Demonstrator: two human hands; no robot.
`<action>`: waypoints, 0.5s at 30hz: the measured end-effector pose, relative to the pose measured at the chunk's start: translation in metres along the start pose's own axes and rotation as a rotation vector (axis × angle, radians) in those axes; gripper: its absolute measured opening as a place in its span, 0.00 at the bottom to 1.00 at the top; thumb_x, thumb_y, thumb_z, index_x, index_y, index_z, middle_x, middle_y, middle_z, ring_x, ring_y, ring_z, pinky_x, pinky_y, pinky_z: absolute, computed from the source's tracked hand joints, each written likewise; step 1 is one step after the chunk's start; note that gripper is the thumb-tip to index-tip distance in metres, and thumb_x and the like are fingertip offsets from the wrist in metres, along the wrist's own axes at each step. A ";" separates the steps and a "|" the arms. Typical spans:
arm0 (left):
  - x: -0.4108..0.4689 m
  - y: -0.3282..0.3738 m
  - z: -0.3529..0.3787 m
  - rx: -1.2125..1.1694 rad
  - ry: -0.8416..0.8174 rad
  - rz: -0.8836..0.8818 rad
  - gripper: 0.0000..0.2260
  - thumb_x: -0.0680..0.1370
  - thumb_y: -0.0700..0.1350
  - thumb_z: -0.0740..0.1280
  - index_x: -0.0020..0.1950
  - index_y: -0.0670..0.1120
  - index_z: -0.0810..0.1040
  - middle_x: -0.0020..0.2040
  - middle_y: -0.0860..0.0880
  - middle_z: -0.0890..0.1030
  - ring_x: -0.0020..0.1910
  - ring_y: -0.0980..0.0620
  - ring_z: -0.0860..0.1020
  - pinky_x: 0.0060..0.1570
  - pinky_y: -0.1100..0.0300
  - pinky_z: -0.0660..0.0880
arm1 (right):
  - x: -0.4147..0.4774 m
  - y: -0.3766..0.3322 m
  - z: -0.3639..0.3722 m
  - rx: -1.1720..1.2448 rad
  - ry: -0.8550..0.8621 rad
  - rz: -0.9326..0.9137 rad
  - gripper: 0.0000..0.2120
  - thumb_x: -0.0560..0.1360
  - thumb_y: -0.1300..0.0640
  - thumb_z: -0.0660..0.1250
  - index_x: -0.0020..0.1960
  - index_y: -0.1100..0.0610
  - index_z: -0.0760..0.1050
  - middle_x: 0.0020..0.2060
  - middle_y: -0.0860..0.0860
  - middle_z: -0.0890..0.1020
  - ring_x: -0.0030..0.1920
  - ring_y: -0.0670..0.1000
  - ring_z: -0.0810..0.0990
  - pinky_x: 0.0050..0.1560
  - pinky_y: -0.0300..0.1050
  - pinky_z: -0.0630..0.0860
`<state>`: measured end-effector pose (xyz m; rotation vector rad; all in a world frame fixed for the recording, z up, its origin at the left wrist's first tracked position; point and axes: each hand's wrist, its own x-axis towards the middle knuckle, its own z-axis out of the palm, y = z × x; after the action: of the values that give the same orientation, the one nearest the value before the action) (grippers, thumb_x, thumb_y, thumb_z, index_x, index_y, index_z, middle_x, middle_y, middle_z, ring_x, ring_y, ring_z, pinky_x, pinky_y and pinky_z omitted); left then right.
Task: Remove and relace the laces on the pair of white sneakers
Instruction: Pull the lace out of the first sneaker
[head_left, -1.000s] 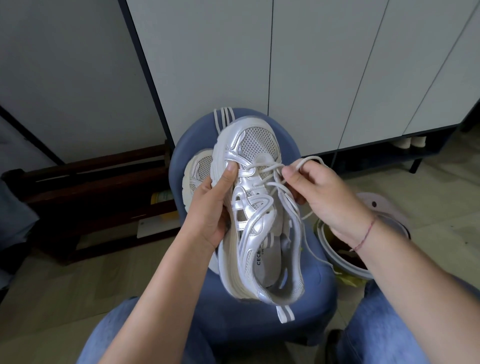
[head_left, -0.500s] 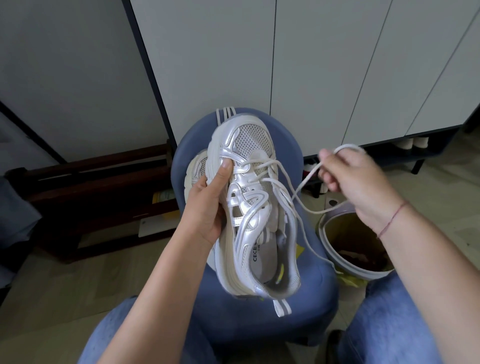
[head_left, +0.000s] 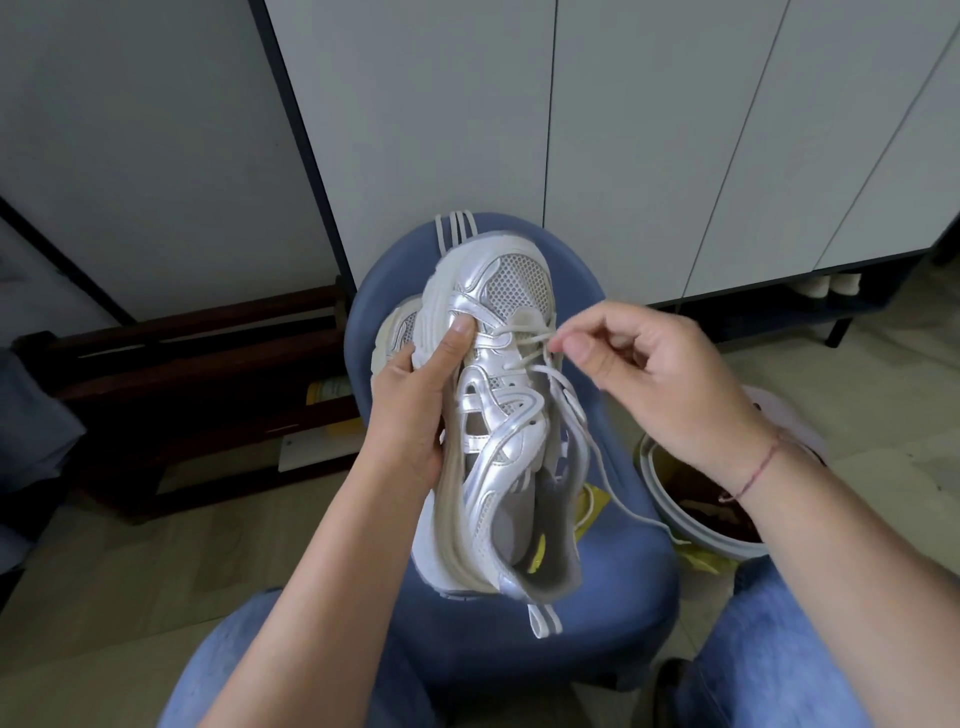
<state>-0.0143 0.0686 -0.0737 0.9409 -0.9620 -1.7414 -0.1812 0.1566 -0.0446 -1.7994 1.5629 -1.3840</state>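
The left hand (head_left: 415, 410) grips a white sneaker (head_left: 498, 457) over a blue chair (head_left: 623, 597). The right hand (head_left: 660, 384) pinches its lace (head_left: 530, 340). Another sneaker (head_left: 397, 332) lies behind it. A bucket (head_left: 691, 538) stands right.

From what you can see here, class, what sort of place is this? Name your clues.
Probably a home entryway: a white cabinet with what look like shoes beneath, a blue stool and a bin on the floor.
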 end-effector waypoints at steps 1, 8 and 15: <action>-0.001 0.000 0.001 0.007 -0.008 0.007 0.22 0.68 0.50 0.75 0.59 0.41 0.80 0.51 0.41 0.86 0.49 0.42 0.85 0.48 0.49 0.81 | -0.001 0.002 0.004 -0.038 -0.018 0.008 0.07 0.77 0.53 0.65 0.50 0.53 0.80 0.35 0.48 0.81 0.36 0.48 0.78 0.40 0.40 0.75; -0.005 -0.003 0.007 0.072 -0.035 0.070 0.08 0.74 0.44 0.73 0.49 0.41 0.81 0.40 0.44 0.85 0.37 0.48 0.84 0.40 0.54 0.83 | 0.001 0.010 0.013 -0.227 -0.043 -0.033 0.09 0.72 0.50 0.70 0.41 0.55 0.77 0.25 0.54 0.70 0.27 0.46 0.68 0.35 0.30 0.68; -0.008 -0.007 0.011 0.148 -0.047 0.152 0.06 0.74 0.45 0.74 0.47 0.44 0.81 0.37 0.48 0.84 0.37 0.50 0.83 0.46 0.50 0.81 | 0.003 0.013 0.013 -0.277 -0.012 -0.082 0.14 0.71 0.49 0.72 0.34 0.54 0.72 0.20 0.46 0.62 0.25 0.48 0.64 0.38 0.46 0.75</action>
<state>-0.0236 0.0803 -0.0737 0.8988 -1.1758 -1.5875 -0.1776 0.1459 -0.0597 -2.0466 1.7649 -1.2381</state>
